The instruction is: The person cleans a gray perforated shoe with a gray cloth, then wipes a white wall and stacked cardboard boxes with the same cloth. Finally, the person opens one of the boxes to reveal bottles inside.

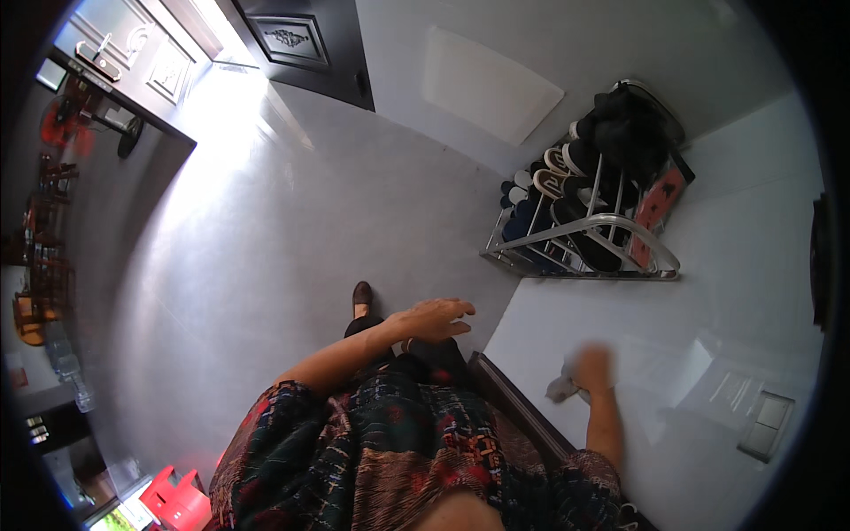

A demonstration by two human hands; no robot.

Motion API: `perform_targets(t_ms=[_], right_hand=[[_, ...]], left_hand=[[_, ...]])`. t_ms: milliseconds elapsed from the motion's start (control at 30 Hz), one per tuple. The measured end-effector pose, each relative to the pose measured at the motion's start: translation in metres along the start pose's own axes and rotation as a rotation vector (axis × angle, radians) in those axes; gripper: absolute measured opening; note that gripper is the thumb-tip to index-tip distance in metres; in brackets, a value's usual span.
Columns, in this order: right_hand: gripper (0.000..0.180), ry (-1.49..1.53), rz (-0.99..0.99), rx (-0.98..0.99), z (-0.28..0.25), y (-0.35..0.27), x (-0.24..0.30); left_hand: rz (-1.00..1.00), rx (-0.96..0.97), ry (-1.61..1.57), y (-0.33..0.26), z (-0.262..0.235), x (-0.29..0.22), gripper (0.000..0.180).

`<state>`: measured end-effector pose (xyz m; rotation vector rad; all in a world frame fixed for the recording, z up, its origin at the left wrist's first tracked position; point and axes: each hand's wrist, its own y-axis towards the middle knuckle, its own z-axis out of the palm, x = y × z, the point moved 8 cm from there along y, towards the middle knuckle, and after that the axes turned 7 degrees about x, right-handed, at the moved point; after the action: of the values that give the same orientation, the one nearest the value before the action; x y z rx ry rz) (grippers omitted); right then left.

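Before a glossy white wall [551, 320], the left hand [436, 319] hung empty with fingers loosely parted, while the blurred right hand [595, 366], apparently curled around a grey cloth [560, 388] near that wall, might have dropped it had its grip slackened.

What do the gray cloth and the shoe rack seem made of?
Gray cloth in the right hand: probably matte fabric, as its crumpled outline looks limp; blur hides any weave.
Shoe rack: likely polished metal, given bright highlights along its curved end.
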<state>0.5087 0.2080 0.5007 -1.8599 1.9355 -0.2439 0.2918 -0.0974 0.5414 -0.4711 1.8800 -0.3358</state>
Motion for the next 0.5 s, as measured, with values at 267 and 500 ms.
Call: perform_targets(t_ms=[267, 500], right_hand=[[0.034, -0.174, -0.214, 0.934, 0.071, -0.024, -0.007], [0.038, 0.221, 0.122, 0.917, -0.017, 0.051, 0.029]], left_hand=[[-0.121, -0.239, -0.117, -0.064, -0.035, 0.074, 0.04], [-0.216, -0.348, -0.226, -0.148, -0.08, 0.124, 0.042]])
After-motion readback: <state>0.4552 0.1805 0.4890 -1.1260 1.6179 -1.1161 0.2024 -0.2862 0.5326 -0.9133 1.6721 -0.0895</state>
